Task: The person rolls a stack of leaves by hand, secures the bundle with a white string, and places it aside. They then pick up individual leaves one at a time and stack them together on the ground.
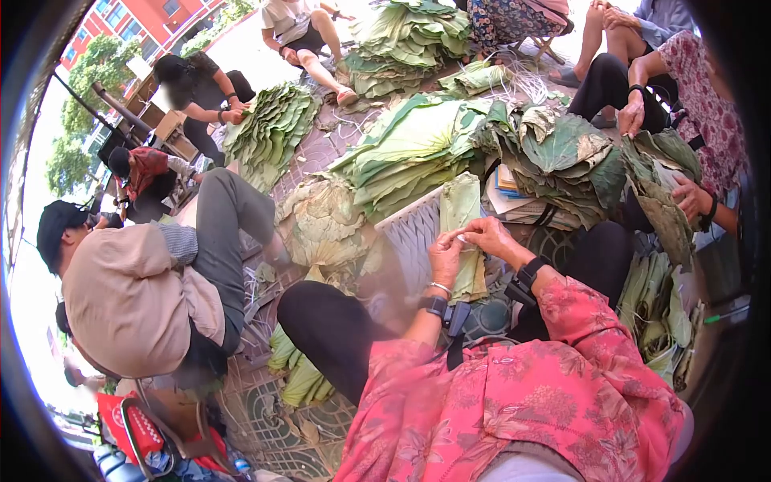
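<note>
A long folded bundle of pale green dried leaves (460, 201) lies on a whitish slatted plastic crate (401, 241) in front of my knees. Over the bundle's near end, my left hand (444, 259) and my right hand (490, 237) meet with fingers pinched together. Between the fingertips shows a bit of a thin white strip (461, 238), too small to make out well. Both hands are closed, and the left hand's fingers partly cover the bundle's edge.
Large leaf stacks (418, 149) stand beyond the crate, with darker leaves (574, 153) at the right. A seated person in a beige top (132, 293) is close on my left. Another person's hand (692, 199) holds leaves at the right. Green rolled bundles (301, 373) lie on the paving.
</note>
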Demonstrator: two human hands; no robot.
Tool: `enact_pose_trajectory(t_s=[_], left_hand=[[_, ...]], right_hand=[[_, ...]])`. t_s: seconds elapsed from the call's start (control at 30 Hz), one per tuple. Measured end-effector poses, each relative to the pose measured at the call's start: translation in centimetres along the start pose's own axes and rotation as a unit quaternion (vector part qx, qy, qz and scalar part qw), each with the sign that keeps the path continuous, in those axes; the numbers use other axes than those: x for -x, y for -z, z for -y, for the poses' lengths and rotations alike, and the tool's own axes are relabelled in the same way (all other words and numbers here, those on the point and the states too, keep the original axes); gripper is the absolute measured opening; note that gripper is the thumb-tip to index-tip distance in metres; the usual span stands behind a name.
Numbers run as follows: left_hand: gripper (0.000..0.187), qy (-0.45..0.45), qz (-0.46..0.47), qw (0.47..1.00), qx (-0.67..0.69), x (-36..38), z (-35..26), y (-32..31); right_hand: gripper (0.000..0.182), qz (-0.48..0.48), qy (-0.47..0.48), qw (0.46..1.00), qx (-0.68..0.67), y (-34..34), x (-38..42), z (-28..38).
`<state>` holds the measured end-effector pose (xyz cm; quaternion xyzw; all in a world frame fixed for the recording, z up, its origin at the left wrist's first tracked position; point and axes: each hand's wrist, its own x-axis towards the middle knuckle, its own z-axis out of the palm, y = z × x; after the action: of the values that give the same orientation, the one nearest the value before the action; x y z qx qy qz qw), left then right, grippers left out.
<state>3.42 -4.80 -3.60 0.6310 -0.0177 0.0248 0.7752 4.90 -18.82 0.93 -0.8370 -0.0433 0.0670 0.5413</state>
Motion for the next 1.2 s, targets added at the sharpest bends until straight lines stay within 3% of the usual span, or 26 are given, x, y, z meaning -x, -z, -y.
enact_pose_trajectory(t_s=[0.17, 0.27, 0.37, 0.47, 0.57, 0.67, 0.77, 0.87, 0.9, 1.0, 1.03, 1.13, 1.17, 1.2], left_hand=[[0.016, 0.051, -0.074, 0.995, 0.051, 0.2, 0.2, 0.8], [0.014, 0.051, -0.139, 0.988, 0.039, 0.7, 0.4, 1.4], [0.011, 0.107, -0.210, 0.972, 0.007, 1.2, -0.1, 3.5], [0.017, 0.088, -0.209, 0.974, 0.022, 1.0, 2.0, 4.8], [0.018, 0.145, -0.139, 0.979, -0.020, 0.8, 1.7, 6.1], [0.020, 0.134, -0.089, 0.982, -0.099, -0.1, 1.4, 7.1], [0.022, 0.088, -0.082, 0.973, -0.197, 0.7, -0.2, 5.0], [0.029, 0.178, 0.078, 0.978, -0.078, 0.8, -1.3, 5.0], [0.029, 0.188, 0.062, 0.980, 0.004, 0.7, -1.4, 4.8], [0.031, 0.202, 0.015, 0.956, 0.213, 0.5, -1.2, 4.3], [0.031, 0.193, -0.002, 0.946, 0.261, 0.2, -0.8, 3.8], [0.033, 0.207, -0.002, 0.903, 0.376, 0.2, -0.9, 2.5], [0.034, 0.221, 0.006, 0.886, 0.408, 0.4, -1.9, 1.9], [0.035, 0.170, 0.059, 0.932, 0.316, 0.7, -2.9, 1.4]], right_hand=[[0.013, -0.019, 0.018, 0.999, -0.043, 0.5, 0.1, -0.1], [0.015, -0.041, 0.011, 0.990, 0.137, 1.6, 1.0, 0.5], [0.016, -0.067, 0.009, 0.979, 0.193, 3.0, 1.4, -0.6], [0.015, -0.066, -0.009, 0.978, 0.199, 3.1, 1.7, -1.5], [0.015, -0.126, 0.003, 0.967, 0.221, 2.5, 1.8, -2.2], [0.020, -0.053, -0.002, 0.989, 0.141, 3.8, 1.3, -2.6], [0.034, 0.036, -0.096, 0.994, -0.033, 2.8, 0.4, -3.7], [0.056, 0.045, -0.129, 0.983, -0.121, 1.3, 1.6, -1.9], [0.072, 0.036, -0.146, 0.978, -0.147, 1.1, 2.2, -1.2], [0.078, 0.007, -0.156, 0.984, -0.087, 1.4, 4.1, 2.0], [0.073, -0.012, -0.157, 0.982, -0.105, 0.6, 4.2, 2.1], [0.062, 0.051, -0.116, 0.953, -0.276, 1.0, 5.8, 2.7], [0.046, 0.016, -0.109, 0.952, -0.286, 1.1, 5.7, 2.5], [0.042, 0.006, -0.096, 0.957, -0.274, 1.6, 5.8, 2.5]])
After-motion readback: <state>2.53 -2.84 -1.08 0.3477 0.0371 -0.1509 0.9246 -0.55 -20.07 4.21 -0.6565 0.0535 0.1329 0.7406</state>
